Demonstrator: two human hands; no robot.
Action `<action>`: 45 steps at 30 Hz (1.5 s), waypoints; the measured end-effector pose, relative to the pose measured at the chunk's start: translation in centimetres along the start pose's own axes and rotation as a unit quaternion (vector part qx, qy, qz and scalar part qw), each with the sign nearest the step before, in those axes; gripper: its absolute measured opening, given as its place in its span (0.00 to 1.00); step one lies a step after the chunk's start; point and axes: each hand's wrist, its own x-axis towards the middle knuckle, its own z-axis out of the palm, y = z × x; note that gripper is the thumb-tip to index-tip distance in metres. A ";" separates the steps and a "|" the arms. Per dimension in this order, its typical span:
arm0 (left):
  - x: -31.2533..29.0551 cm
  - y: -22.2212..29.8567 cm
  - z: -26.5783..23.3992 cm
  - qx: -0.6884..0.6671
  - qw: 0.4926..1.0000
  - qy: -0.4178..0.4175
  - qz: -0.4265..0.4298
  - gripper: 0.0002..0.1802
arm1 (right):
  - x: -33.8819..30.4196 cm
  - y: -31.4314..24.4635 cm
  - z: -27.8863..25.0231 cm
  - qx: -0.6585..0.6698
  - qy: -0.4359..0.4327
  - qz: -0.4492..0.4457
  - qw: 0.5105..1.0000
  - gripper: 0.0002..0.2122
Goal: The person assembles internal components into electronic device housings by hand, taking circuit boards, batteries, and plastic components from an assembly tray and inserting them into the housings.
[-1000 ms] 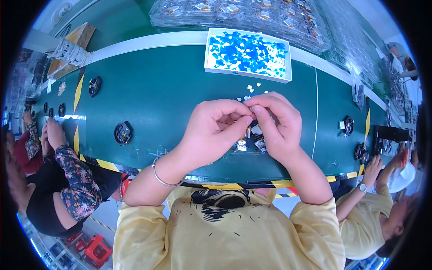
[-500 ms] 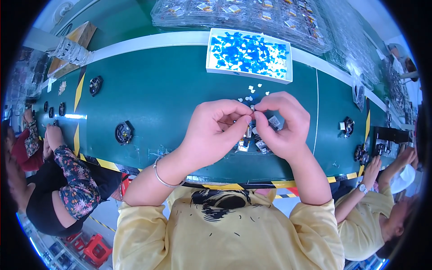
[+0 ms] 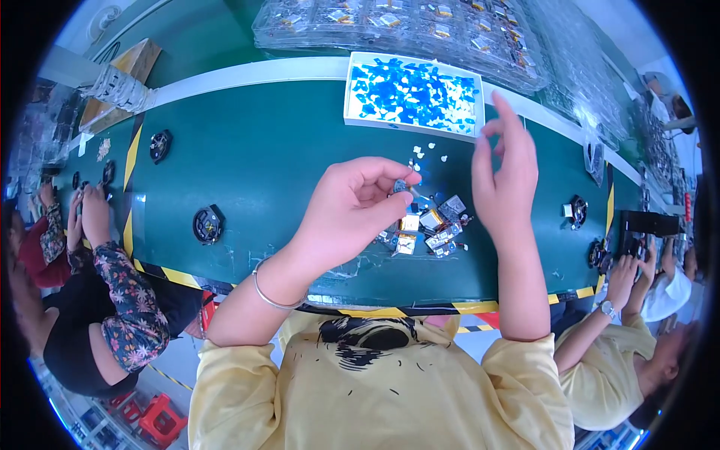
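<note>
My left hand [image 3: 356, 199] pinches a small electronic module [image 3: 400, 185] between thumb and fingertips, above the middle of the green table. My right hand [image 3: 508, 169] is raised apart from it, fingers stretched out and open, beside the right end of a white box [image 3: 360, 121]. Many small blue and white pieces [image 3: 414, 94] fill that box. Just beyond the left fingertips lie several small white round pieces [image 3: 420, 155]. Between my hands and closer to me sits a loose pile of small circuit modules [image 3: 432, 225] with silver and yellowish parts, partly hidden by the left hand.
Clear plastic trays of modules [image 3: 442, 30] stand beyond the white ledge [image 3: 247, 73]. Round black housings [image 3: 208, 224] rest at the left, another black housing [image 3: 576, 211] at the right. Striped tape [image 3: 390, 310] edges the table. Co-workers sit on both sides.
My hands were together, both pinching at one small part. The right hand has let go and moved away right and forward, its fingers opening. The left keeps the module, uncovering more of the pile.
</note>
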 end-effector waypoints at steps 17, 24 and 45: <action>-10.0 2.1 -8.2 0.592 0.708 0.384 0.034 0.18 | -2.3 -1.6 0.3 0.493 -0.162 0.219 0.826 0.06; -11.9 -1.3 -10.8 0.493 0.752 0.438 -0.002 0.14 | -2.4 -2.9 0.8 0.513 -0.182 0.220 0.809 0.06; 0.7 -0.7 1.8 -0.147 0.984 0.033 0.098 0.14 | -1.8 -3.4 0.6 0.280 0.057 -0.040 0.958 0.08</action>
